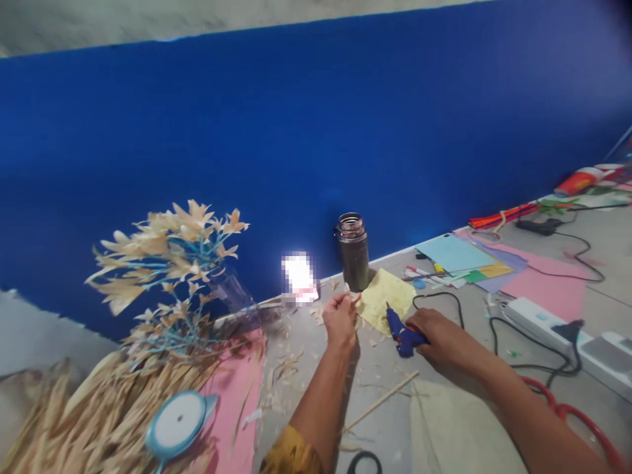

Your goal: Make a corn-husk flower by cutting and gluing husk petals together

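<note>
My right hand is wrapped around the rear of a blue glue gun, whose nozzle points up and left over a yellow paper sheet. Just left of that sheet, the fingers of my left hand are pinched together. A small pale tip shows above them, too small to name. Behind my left hand stands an upright dark metal flask without a lid. Pale husk scraps lie scattered on the grey floor around my left forearm, and a thin stick lies between my arms.
At left, pale husk flowers on blue stems stand above dried husks and a blue-and-white tape roll. Coloured paper, a white power strip, black cords and red-handled scissors lie at right. A blue wall rises behind.
</note>
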`<state>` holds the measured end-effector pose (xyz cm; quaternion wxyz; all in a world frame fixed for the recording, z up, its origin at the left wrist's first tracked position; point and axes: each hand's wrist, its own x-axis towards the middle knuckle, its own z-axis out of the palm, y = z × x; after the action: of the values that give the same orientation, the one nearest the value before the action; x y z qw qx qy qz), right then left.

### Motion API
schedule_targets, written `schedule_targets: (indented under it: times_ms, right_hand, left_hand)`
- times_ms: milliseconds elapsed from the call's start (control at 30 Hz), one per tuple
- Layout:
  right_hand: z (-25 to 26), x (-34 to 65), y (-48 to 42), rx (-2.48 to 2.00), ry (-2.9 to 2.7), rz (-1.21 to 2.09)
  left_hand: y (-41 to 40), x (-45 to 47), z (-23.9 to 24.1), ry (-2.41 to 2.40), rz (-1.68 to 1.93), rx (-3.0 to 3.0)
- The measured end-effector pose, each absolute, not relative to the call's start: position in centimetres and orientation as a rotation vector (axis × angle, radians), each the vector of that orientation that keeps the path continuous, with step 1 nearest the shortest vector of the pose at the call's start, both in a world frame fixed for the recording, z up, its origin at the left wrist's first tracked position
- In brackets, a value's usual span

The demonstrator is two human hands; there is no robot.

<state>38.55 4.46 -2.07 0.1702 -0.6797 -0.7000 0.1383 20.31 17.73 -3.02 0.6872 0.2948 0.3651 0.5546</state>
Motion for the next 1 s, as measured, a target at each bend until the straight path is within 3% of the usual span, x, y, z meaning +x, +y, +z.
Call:
schedule_targets:
  times_ms: [233,500,1000]
  right_hand:
    - [-0.3,40.4,4.1,-1.82,-1.906,0.526]
    - [0.4,40.1,4.3,-1.57,-1.412,0.795]
    - [0.5,36.9,4.8,-1.503,-1.456,0.709]
  left_hand:
    - [18.3,20.4,-4.4,0.821,1.259,0.679]
    - [18.1,20.4,-4.6,0.79,1.248,0.669]
    - [16.9,20.7,-4.1,0.68,1.09,0.609]
